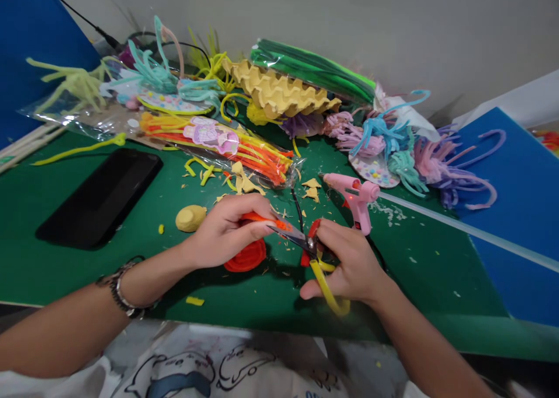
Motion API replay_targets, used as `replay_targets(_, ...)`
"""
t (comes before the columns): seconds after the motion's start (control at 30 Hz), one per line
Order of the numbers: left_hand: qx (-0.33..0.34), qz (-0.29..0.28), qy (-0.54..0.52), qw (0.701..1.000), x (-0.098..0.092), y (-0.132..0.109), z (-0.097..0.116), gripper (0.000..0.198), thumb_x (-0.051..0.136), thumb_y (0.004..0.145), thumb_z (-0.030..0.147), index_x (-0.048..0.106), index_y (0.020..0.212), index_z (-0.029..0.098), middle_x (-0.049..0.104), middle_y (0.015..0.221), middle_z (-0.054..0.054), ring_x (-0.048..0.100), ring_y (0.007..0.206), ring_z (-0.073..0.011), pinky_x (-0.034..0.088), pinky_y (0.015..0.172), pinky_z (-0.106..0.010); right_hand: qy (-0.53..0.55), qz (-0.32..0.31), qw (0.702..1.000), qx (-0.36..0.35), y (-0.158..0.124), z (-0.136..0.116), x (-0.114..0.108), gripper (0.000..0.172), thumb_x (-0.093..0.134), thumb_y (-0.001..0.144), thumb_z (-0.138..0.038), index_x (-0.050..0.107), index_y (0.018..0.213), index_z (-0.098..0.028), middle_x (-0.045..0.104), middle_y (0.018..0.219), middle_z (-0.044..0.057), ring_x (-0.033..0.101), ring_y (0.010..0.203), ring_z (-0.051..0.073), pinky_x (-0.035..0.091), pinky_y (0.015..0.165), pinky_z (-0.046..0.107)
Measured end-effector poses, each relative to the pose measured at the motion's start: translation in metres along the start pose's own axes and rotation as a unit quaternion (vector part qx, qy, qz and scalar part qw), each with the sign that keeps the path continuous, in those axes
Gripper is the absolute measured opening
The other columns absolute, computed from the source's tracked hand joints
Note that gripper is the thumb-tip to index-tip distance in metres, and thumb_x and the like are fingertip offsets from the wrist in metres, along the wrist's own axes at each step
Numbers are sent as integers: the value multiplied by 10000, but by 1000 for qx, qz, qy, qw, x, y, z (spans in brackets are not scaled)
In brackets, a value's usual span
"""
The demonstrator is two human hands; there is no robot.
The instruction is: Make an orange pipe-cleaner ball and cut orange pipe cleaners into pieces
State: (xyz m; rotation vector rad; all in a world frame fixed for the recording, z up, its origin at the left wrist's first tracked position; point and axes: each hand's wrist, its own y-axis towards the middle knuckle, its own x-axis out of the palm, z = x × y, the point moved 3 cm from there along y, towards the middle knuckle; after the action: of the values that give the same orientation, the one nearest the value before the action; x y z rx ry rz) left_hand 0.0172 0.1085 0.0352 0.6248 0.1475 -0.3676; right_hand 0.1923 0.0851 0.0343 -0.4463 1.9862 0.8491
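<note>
Presently, I have the left hand (227, 229) pinched around an orange pipe cleaner (268, 219), close to the front edge of the tabletop (52, 270), about midway along it. The right hand (349, 267) grasps the scissors (301, 241) through their yellow loops, with the blades at the stem's free end. An orange-red coil (247, 259) lies on the tabletop just under the left hand; I cannot tell whether it is joined to the held stem. For a clean cut, in my judgement: hold the stem taut and close to the blades, seat it deep in the blade throat rather than at the tips, keep the left fingertips off the cutting line, and close in one firm stroke. Count: one pair of scissors; one pink glue gun (354, 199) just beyond the right hand; one black phone (102, 197) toward the left edge; one egg carton (279, 92) near the back edge; one yellow lump (191, 217) beside the left hand; two sealed packs, namely one green pack (314, 66) and one orange-and-yellow pack (218, 142).
</note>
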Motion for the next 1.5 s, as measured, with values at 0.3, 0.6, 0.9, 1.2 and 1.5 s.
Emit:
replay_targets(0.3,-5,-2,-4,1000,0,-2,-1,218,486,814,321,522,667,164,529,571,19,472,497,-73,393,470,-174,10,11,1000,-10,0,0,-1,537,314,690,-723,277,561,-203,260,531,-49,248,456,76,203,420,213)
replay_targets(0.6,11,-41,-18,999,2,-1,-1,143,516,806,221,533,674,168,611,631,-1,543,563,-77,412,521,-161,-19,-33,999,14,2,-1,5,606,269,630,-791,363,657,-193,367,602,-16,320,496,104,275,449,229)
replay_targets(0.9,16,-41,-9,999,2,0,1,208,502,814,304,531,659,169,615,605,-7,548,543,-86,416,505,-172,7,-16,1000,16,0,-1,5,584,339,616,-778,349,615,-194,322,566,-36,303,486,89,239,437,216)
replay_targets(1.2,18,-37,17,999,2,2,3,266,473,823,341,518,629,164,585,574,8,517,511,-72,406,494,-159,31,-5,999,15,-1,-1,3,577,293,647,-769,304,569,-197,284,545,-42,264,475,77,219,428,213)
replay_targets(1.5,-7,-40,35,999,2,2,3,291,484,808,359,503,596,161,550,528,14,465,455,-70,378,442,-164,34,-32,999,14,1,1,5,571,261,671,-761,326,588,-199,332,555,-33,281,480,90,236,448,221)
